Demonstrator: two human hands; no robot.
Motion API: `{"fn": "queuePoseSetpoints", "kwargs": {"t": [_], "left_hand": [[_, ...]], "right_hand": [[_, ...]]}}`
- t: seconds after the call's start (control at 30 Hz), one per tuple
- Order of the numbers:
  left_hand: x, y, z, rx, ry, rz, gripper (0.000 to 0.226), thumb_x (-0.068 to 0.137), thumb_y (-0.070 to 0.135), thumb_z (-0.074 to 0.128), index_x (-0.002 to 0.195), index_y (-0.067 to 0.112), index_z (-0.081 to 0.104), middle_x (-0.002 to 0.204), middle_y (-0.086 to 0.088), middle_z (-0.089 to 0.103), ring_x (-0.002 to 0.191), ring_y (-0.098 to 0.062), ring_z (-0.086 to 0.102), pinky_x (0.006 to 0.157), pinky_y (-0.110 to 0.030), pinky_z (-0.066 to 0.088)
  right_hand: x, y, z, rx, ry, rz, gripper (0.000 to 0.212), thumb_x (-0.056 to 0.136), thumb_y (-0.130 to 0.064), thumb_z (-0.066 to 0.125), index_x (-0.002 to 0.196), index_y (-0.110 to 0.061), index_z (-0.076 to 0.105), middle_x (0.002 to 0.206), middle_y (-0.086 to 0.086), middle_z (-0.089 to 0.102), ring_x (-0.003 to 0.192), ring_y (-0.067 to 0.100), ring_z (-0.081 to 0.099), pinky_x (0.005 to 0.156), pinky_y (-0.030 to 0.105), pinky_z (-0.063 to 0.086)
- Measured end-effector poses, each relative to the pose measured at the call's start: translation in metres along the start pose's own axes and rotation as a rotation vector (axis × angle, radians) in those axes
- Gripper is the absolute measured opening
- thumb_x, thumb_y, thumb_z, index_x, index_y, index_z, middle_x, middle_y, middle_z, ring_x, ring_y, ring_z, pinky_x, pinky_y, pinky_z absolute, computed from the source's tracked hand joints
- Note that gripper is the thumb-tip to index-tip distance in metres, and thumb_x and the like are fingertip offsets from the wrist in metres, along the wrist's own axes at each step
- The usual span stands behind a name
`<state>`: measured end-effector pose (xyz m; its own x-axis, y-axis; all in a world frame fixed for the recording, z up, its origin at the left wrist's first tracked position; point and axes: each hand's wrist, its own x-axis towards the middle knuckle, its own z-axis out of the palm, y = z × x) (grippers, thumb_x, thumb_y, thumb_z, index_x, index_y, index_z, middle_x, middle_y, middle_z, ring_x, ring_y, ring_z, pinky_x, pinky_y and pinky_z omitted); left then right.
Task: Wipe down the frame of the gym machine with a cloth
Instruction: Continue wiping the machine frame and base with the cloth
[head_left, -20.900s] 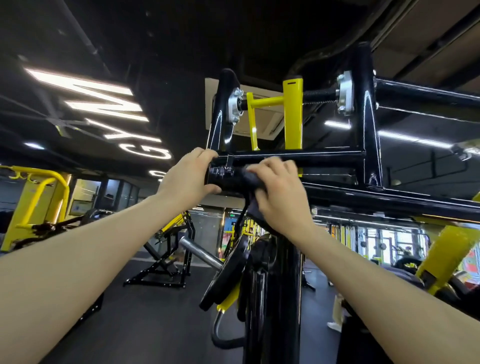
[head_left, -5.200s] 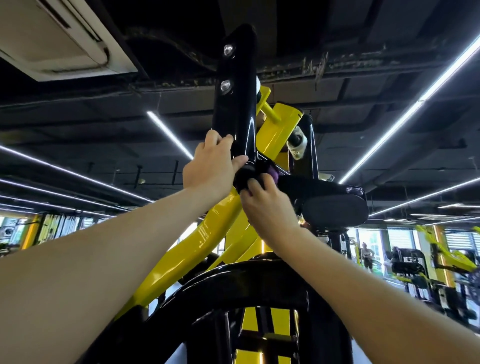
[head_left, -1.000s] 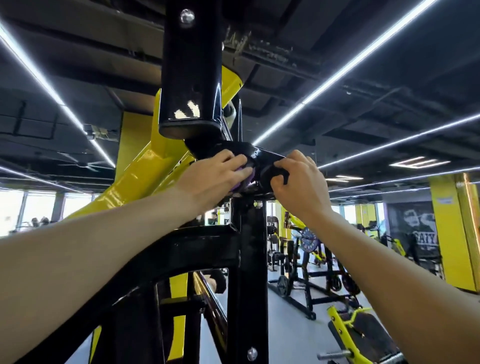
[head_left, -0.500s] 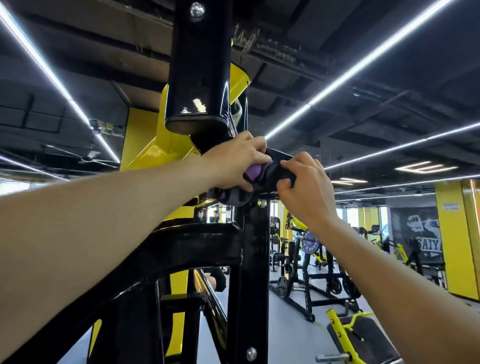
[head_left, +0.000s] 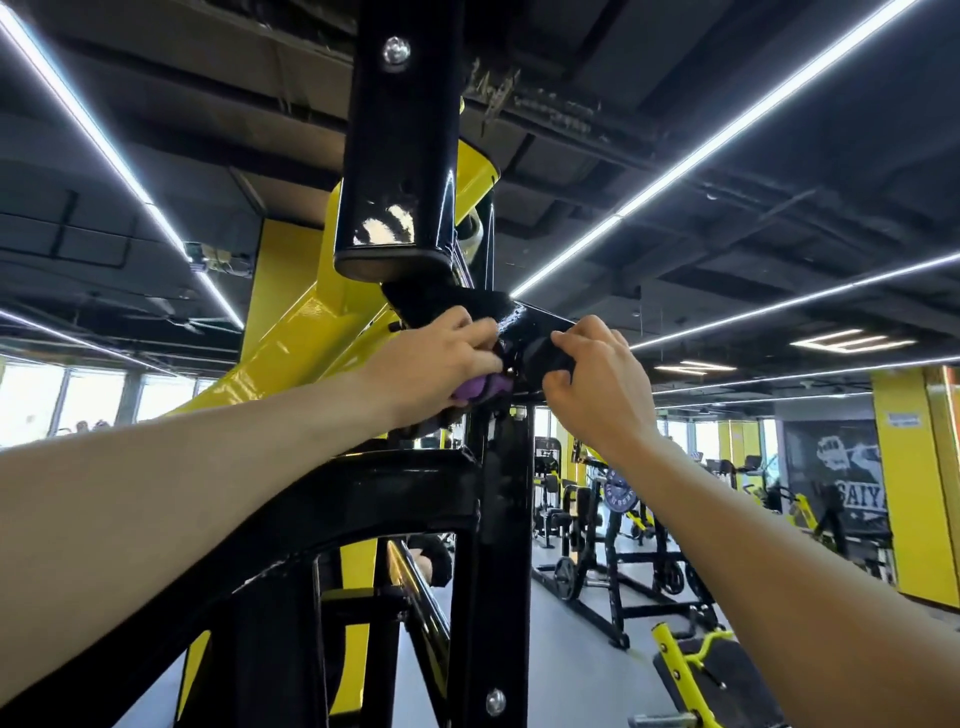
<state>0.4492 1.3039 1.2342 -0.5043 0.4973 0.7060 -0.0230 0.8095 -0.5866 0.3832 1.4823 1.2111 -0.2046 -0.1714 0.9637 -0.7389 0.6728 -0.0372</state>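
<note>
A commercial gym: weight machines (head_left: 613, 545) (black and yellow) fill the floor beneath strip lights (head_left: 675, 171).

Since half a second ago, your left hand (head_left: 441, 364) has slid lower on the black bracket (head_left: 524, 338), with the purple cloth (head_left: 480, 387) now bunched beneath its fingers. Your right hand (head_left: 597, 379) has dropped slightly, its fingertips now curled over the bracket's right end.

Cloth (head_left: 475, 387) (mostly under left hand (head_left: 441, 364))
</note>
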Motion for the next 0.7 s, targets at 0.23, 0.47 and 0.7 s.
{"fn": "queuePoseSetpoints", "kwargs": {"t": [0.23, 0.47, 0.7], "left_hand": [[0.053, 0.013, -0.010, -0.186, -0.098, -0.115, 0.073, 0.074, 0.018, 0.079, 0.139, 0.025, 0.046, 0.129, 0.002, 0.036, 0.122, -0.021, 0.029, 0.103, -0.042, 0.038], [0.055, 0.010, -0.013, -0.179, -0.116, -0.103, 0.054, 0.076, 0.023, 0.077, 0.126, 0.023, 0.057, 0.124, 0.004, 0.043, 0.113, -0.020, 0.034, 0.099, -0.034, 0.035], [0.008, 0.010, -0.011, -0.164, -0.095, -0.175, 0.026, 0.082, 0.020, 0.071, 0.107, 0.021, 0.064, 0.116, 0.007, 0.049, 0.110, -0.018, 0.040, 0.088, -0.040, 0.046]], "right_hand": [[0.000, 0.005, 0.004, 0.004, 0.007, -0.012, 0.040, 0.082, -0.008, 0.052, 0.121, -0.006, 0.062, 0.106, 0.002, 0.053, 0.104, 0.019, 0.045, 0.070, 0.025, 0.038], [0.000, 0.007, 0.003, 0.003, -0.006, -0.015, 0.047, 0.084, -0.009, 0.053, 0.130, -0.009, 0.056, 0.113, 0.000, 0.053, 0.107, 0.019, 0.045, 0.072, 0.023, 0.035], [-0.001, 0.001, -0.010, -0.011, -0.117, 0.003, 0.050, 0.087, -0.012, 0.052, 0.136, -0.008, 0.050, 0.125, -0.001, 0.050, 0.119, 0.019, 0.043, 0.087, 0.027, 0.042]]}}
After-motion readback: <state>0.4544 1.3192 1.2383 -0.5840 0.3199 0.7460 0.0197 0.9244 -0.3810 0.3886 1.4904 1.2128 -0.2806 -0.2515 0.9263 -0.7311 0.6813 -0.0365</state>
